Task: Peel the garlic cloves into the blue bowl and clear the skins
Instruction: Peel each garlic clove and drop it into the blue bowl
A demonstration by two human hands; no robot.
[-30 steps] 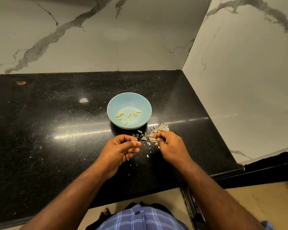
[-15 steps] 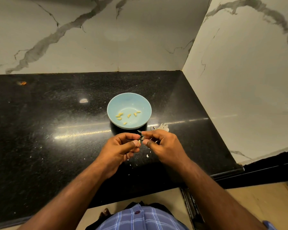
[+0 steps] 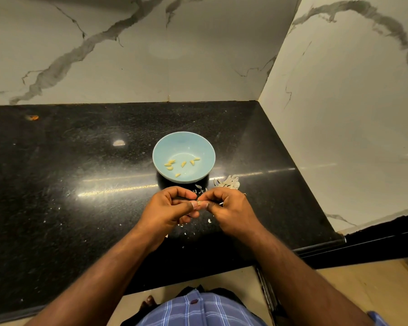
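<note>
You've got both hands together just near of the blue bowl [image 3: 204, 140], left hand [image 3: 170, 208] and right hand [image 3: 229, 208] pinching one small pale garlic clove [image 3: 199, 203] between the fingertips, so it's held from both sides above the black counter [image 3: 80, 208]. By my read you're mid-peel on this one. In the bowl sit about seven peeled cloves [image 3: 183, 164], scattered across the bottom, so a fair share looks done. The skins are not cleared: a pale heap of skins [image 3: 229, 181] lies just right of the bowl, touching nothing I can see, and small flakes [image 3: 186, 232] dot the counter under and near your hands. Now the hard part: your fingers cover most of the clove, so I can't tell how much skin is on it. Any unpeeled cloves left? None show; your hands may hide some.
</note>
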